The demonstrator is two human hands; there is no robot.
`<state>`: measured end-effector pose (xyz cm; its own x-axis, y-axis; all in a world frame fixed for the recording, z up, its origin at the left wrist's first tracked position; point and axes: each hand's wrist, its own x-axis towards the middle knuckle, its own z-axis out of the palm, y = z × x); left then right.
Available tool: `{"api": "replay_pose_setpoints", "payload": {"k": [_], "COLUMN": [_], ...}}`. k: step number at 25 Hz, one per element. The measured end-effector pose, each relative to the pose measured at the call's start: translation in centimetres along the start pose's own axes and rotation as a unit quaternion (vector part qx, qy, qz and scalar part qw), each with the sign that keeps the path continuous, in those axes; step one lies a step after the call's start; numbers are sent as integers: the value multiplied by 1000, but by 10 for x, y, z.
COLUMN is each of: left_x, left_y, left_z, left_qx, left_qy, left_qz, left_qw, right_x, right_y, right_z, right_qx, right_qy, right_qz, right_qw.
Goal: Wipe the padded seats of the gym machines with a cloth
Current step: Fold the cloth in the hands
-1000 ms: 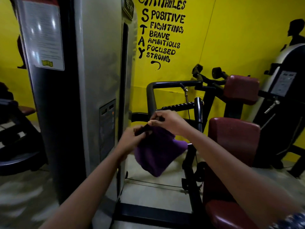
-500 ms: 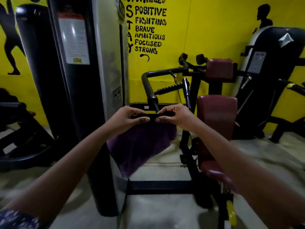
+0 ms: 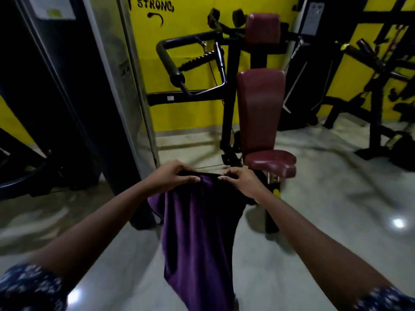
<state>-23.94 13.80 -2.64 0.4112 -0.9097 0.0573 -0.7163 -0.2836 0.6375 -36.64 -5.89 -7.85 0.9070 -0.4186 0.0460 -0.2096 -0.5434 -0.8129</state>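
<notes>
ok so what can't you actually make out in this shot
All in the head view:
Wall lettering: only "STRONG" shows, the rest is cut off by the top edge.
Label on the grey column: cut by the top edge and blurred, unreadable.
Plate on the far machine: too small to read.
Post under the seat: partly hidden by the right hand and the cloth.

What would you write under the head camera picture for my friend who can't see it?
A person holds a purple cloth up by its top edge, the rest hanging down, facing a gym machine's maroon padded seat and backrest. A yellow wall is behind.
</notes>
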Motion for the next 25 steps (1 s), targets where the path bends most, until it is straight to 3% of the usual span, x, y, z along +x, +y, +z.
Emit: {"api": "replay_pose_setpoints", "payload": {"k": [3,6,8,9,11,12,16,19,22,23,24,25], "left_x": [-1,12,18,20,21,22,35,43,45,45,43,38], "left_y": [0,-1,-3,-4,-2,1,6,12,16,16,17,17], "left_z": [18,19,21,23,26,30,46,55,59,60,60,59], "left_qx": [-20,152,257,238,0,-137,-429,-504,-553,-575,-582,-555], "left_qy": [-63,-134,-147,-147,-108,-73,101,193,240,247,243,234], "left_qz": [48,57,4,-37,-129,-161,-239,-288,-298,-288,-276,-257], "left_qw": [997,978,955,960,986,975,865,791,741,725,725,756], "right_x": [-12,-9,-2,1,8,9,3,-9,-16,-15,-12,-10], "right_y": [6,2,-6,-11,-19,-22,-34,-38,-33,-32,-29,-26], "right_z": [-12,-24,-27,-29,-29,-28,-5,15,23,24,23,20], "right_qx": [-8,-44,-66,-66,-65,-69,-52,-20,-63,-76,-87,-95], "right_qy": [31,36,45,55,76,84,91,67,9,25,63,96], "right_qz": [-6,-14,-24,-27,-28,-29,-48,-61,-72,-83,-102,-117], "right_qw": [999,998,997,996,995,994,993,996,995,993,989,984]}}
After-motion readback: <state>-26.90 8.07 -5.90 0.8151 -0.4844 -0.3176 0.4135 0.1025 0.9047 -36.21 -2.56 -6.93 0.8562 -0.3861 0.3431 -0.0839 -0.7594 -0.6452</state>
